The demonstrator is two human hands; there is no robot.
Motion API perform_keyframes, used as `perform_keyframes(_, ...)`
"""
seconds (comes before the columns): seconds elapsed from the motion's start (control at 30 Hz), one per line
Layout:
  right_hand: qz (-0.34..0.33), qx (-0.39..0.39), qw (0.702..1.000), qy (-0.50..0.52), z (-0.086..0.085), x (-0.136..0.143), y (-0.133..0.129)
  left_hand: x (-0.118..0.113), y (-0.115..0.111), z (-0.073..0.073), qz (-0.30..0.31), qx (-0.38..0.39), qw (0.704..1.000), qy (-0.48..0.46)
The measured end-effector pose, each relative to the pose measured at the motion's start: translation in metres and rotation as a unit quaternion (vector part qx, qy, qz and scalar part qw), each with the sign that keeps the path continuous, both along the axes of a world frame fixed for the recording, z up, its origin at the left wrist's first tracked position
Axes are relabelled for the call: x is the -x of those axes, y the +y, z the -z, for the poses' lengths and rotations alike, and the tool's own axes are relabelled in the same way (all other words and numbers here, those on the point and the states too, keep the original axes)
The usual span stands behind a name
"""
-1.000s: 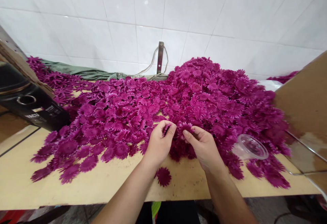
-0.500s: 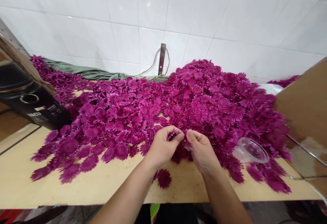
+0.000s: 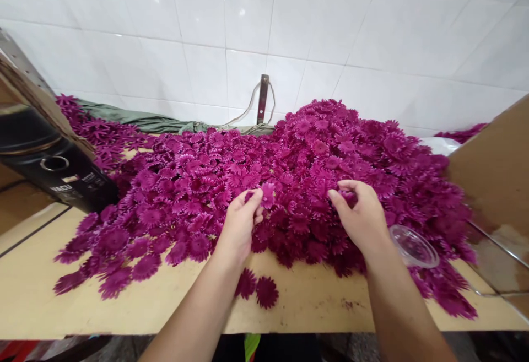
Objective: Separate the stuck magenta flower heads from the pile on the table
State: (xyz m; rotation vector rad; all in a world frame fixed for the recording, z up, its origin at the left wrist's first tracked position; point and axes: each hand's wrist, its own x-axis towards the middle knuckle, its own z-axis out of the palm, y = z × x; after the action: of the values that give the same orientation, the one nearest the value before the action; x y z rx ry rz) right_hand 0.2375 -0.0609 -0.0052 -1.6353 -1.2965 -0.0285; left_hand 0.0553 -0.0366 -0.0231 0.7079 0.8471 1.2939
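Note:
In the head view, my left hand [image 3: 242, 216] pinches one small magenta artificial flower head [image 3: 268, 194] between thumb and forefinger, at the front of the pile. My right hand [image 3: 363, 213] is over the right part of the flower pile [image 3: 330, 152], its thumb and forefinger apart. Purple petals show through that gap and look like part of the pile behind. Two loose flower heads [image 3: 266, 292] lie on the wooden tabletop [image 3: 306, 301] between my forearms.
To the right of my right wrist, a clear plastic tub [image 3: 414, 246] lies among flowers. A black flask [image 3: 58, 158] leans at the left; a cardboard box [image 3: 496, 185] stands at the right. Green cloth [image 3: 136, 117] and a metal bracket [image 3: 263, 99] are along the tiled wall.
My hands, close together before, have moved apart. The left went slightly left and up with a flower head; the right moved right and up over the pile. Another loose flower shows more fully.

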Motion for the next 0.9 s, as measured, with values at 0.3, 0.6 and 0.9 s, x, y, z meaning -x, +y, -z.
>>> perform_keyframes(0.3,-0.288,0.141,0.934,0.16,0.01,0.056,-0.017,-0.009,-0.009,-0.001,0.056,-0.081,0.985,0.141)
perform_keyframes(0.6,-0.237,0.116,0.94,0.216,0.024,0.051,-0.013,-0.002,-0.013,-0.007,-0.009,-0.169,0.957,0.233)
perform_keyframes(0.9,-0.295,0.132,0.888,0.327,0.02,0.057,-0.016,-0.007,-0.01,-0.006,0.124,-0.152,0.951,0.24)
